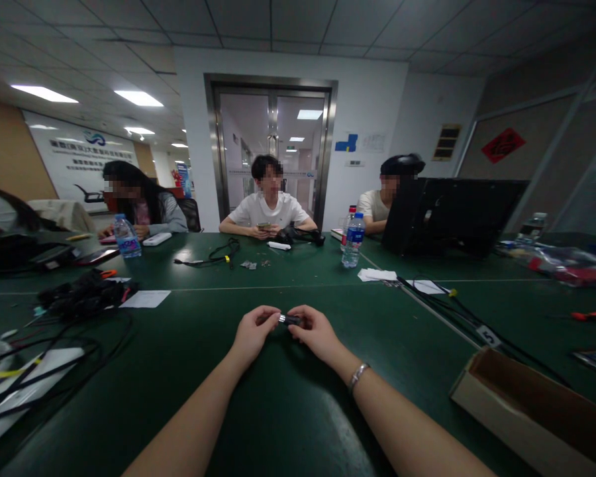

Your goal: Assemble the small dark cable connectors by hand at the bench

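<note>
A small black cylinder with a shiny silver end [289, 319] is held level just above the green table [258, 424]. Its size and shape recall a mini flashlight or a lipstick tube, but I cannot tell which. The thumb and fingers of my left hand [255, 331] pinch it at the silver end. My right hand [316, 331], with a silver bracelet on its wrist, is closed around the dark end. The fingers partly cover both ends.
An open cardboard box [496, 397] stands at the right, near black cables [467, 318]. At the left lie tangled cables [94, 341] and a paper sheet [146, 299]. Water bottles [353, 242] and a monitor [457, 215] stand farther back. Several people sit around the table.
</note>
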### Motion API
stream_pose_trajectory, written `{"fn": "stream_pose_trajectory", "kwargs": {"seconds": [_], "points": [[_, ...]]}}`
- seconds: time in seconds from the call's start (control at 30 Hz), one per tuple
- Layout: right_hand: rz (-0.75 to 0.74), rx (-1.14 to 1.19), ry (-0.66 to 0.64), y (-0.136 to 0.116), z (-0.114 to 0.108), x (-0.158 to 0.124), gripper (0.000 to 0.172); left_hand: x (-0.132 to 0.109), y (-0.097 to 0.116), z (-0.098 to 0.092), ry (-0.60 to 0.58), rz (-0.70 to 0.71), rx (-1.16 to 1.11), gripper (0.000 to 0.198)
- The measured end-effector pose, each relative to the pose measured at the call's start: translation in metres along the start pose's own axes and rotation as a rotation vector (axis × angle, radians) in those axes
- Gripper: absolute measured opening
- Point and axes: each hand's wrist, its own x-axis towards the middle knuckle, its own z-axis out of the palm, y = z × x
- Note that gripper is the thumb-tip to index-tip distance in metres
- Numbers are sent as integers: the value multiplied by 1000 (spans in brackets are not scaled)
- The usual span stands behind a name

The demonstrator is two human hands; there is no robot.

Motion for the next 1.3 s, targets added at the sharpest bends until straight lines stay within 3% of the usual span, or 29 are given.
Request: {"fn": "stream_pose_trajectory", "kwargs": {"seconds": [0.4,1.3], "points": [[-2,-50,7,-1,-1,0,30,2,0,3,40,-27,-23,40],[-8,-76,-4,-1,-3,0,30,0,0,2,21,0,-25,33]]}}
